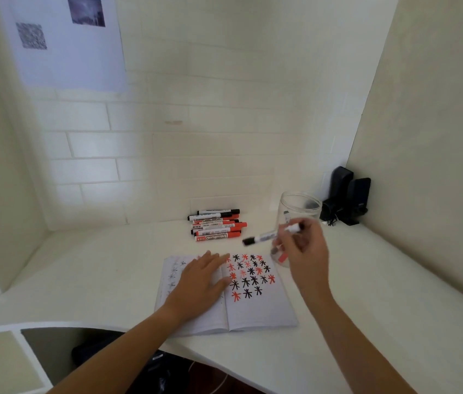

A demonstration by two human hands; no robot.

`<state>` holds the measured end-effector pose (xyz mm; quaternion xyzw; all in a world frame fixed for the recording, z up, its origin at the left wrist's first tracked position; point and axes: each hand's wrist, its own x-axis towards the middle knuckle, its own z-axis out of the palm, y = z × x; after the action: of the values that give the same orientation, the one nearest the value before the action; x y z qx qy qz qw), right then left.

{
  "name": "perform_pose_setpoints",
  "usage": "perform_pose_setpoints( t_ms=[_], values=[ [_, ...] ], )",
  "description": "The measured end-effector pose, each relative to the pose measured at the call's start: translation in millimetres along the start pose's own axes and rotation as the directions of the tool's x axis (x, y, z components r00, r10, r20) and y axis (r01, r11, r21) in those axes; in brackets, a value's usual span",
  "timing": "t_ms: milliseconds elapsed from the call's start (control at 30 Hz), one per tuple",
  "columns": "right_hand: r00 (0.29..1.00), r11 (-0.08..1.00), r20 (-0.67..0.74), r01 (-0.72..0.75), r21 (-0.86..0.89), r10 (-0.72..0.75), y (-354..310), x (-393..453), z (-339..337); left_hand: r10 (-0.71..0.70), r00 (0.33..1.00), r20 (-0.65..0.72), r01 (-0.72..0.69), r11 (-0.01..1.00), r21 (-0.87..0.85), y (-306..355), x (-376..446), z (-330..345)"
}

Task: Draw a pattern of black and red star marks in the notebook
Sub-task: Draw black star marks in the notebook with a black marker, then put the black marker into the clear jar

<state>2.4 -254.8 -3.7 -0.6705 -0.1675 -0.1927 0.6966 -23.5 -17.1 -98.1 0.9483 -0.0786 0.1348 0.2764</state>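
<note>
— Two hands up: left hand [206, 275] flat, fingers spread on the notebook [256, 311] at lower centre; right hand [302, 245] pinches a black marker [270, 234] above it.

— I'd keep the page pinned and lower the tip to the blank bottom rows.

A home study nook or small office corner: a white curved desk [366, 294] is built into an alcove of white-painted brick wall [168, 152]. Above the desk's left end hangs a printed white paper sheet [65, 46]; in its far right corner stand two small black desktop speakers [348, 194].
</note>
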Motion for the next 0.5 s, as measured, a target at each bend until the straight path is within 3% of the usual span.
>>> perform_pose_setpoints(
  t_ms=[133,233,400,500],
  values=[
    [0.918,0.929,-0.189,0.311,-0.199,-0.348,-41.7,40.5,-8.5,0.002,0.998,0.063,-0.008,0.995,0.098,3.1,-1.5,0.5],
    [0.876,0.833,-0.151,0.365,-0.415,-0.458,-50.2,70.7,-17.5,0.004,0.997,0.079,-0.014,0.992,0.125,1.3,-1.6,1.0],
    [0.964,0.706,0.068,0.235,-0.668,-0.257,-21.6,96.9,-21.3,0.005,0.996,0.085,-0.017,0.991,0.131,1.5,-1.7,0.4],
    [0.977,0.528,0.165,0.212,-0.822,-0.136,-1.3,100.1,-21.0,-0.001,0.995,0.095,-0.011,0.991,0.131,2.0,-2.0,-0.7]
  ],
)
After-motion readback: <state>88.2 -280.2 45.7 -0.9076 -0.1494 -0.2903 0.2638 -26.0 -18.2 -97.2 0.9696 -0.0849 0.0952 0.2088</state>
